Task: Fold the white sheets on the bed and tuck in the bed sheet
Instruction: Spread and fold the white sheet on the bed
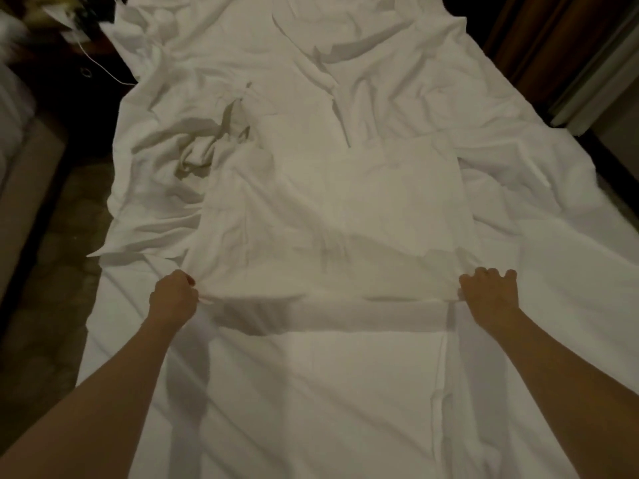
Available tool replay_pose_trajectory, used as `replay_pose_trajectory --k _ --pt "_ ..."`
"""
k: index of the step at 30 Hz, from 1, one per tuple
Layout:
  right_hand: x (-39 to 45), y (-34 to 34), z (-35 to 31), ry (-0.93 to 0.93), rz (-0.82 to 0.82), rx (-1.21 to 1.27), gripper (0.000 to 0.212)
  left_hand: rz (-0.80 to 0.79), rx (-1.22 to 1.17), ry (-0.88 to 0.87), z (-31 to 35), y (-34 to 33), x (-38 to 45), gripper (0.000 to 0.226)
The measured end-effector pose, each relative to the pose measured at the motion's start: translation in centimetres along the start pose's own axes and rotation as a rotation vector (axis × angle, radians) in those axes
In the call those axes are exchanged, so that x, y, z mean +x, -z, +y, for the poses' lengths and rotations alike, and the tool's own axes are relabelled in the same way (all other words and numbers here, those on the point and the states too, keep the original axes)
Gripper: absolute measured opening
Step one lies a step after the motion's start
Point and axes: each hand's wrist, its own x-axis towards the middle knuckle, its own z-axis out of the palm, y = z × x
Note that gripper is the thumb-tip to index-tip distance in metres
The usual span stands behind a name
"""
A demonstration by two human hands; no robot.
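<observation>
I see both arms reaching out straight over the bed (570, 236), side by side and well apart. They are bare from the elbow down.

My left hand (174, 297) is made into a fist. Its fingers are curled tight and its grip pinches the left corner of the white sheet (339, 209). The back of the hand faces up and the knuckles point away from me.

My right hand (489, 292) is on the other side. Its fingers are bent down over the right corner of the same sheet, and the thumb tucks under the edge, so this grip has hold of the cloth too. The wrist is flat and low.

The white sheet lies in the middle of the bed, partly folded into a rough square. The near edge runs from one hand to the other and is pulled up a little, so there is a dark shadow under it. The far part of the sheet lies flat with soft bumps.

Under it is the bed sheet (311, 409), smooth close to me and very wrinkled at the far end. A thin white cable (100, 63) hangs by the top left corner of the bed. The dark floor (52, 288) shows on the left side.
</observation>
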Motion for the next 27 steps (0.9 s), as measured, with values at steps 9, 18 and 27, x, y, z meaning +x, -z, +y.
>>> replay_pose_trajectory --k 9,18,27 --pt "-7.3 -2.4 0.0 0.059 -0.103 0.009 0.029 -0.06 0.028 0.049 -5.0 -0.8 -7.7 0.026" --pt "-15.8 -8.1 -0.1 0.149 -0.107 0.0 0.026 -0.089 0.008 0.138 -11.3 -5.0 -18.7 0.019" --pt "-20.6 -10.4 0.1 0.257 -0.166 -0.017 0.03 -0.209 0.019 0.237 -14.3 -6.6 -24.1 0.016"
